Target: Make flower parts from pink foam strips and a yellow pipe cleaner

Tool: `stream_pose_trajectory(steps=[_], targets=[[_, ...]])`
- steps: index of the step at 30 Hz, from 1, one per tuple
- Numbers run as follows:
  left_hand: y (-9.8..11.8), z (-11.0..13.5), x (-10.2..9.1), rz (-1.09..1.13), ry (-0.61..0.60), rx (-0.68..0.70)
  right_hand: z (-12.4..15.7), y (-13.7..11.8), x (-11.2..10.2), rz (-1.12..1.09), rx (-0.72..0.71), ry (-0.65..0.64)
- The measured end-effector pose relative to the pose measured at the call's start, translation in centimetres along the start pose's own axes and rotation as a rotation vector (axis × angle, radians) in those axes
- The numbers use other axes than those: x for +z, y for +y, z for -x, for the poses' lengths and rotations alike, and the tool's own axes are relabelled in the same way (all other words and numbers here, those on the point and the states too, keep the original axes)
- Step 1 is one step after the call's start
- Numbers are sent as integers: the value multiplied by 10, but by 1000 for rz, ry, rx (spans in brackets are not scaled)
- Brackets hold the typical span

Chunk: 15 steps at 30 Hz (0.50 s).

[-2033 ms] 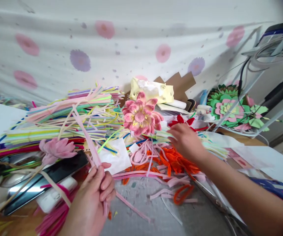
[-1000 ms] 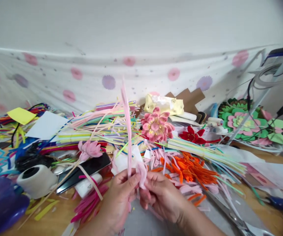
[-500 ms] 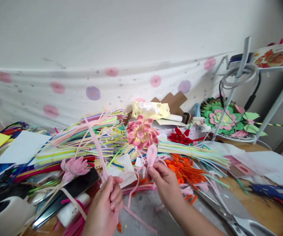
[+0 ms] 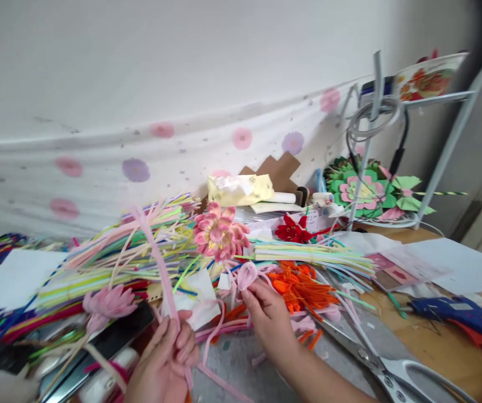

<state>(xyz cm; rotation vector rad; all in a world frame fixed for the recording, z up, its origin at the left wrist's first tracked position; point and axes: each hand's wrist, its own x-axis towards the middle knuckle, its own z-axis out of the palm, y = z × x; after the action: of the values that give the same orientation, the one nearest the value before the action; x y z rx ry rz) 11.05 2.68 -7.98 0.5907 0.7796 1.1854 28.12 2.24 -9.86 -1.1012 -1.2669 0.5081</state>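
Note:
My left hand [image 4: 168, 350] is closed around a long light-pink pipe cleaner [image 4: 156, 252], which rises up and to the left from the fingers. Between thumb and fingertips, my right hand [image 4: 270, 319] pinches a small pink pipe-cleaner petal [image 4: 247, 274], bent into a rounded loop. Another pink strand [image 4: 224, 383] curls over the grey mat [image 4: 228, 355] between the hands. Just behind the petal stands a finished pink flower with a yellow centre [image 4: 221, 232]. Left of my left hand, a paler pink flower [image 4: 109, 305] sits on a stick.
Bundles of coloured pipe cleaners [image 4: 115, 252] cover the table's back left. Orange pipe-cleaner pieces [image 4: 302, 288] and large scissors [image 4: 364, 355] lie right of my right hand. Farther right are a blue glue gun [image 4: 454, 313] and a metal rack [image 4: 446, 151]. A red flower [image 4: 293, 228] lies behind.
The view has swung to the right, so most things sit farther left. The petal in my right hand has turned and looks rounder. Both hands keep their hold.

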Motion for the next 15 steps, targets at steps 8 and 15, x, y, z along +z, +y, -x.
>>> stream_pose_trajectory(steps=[8,15], targets=[[-11,5,-4,86,-21,22,23,1,12,50,-131,-305],[-2,17,-1,109,83,96,10,-17,51,90,149,-399]])
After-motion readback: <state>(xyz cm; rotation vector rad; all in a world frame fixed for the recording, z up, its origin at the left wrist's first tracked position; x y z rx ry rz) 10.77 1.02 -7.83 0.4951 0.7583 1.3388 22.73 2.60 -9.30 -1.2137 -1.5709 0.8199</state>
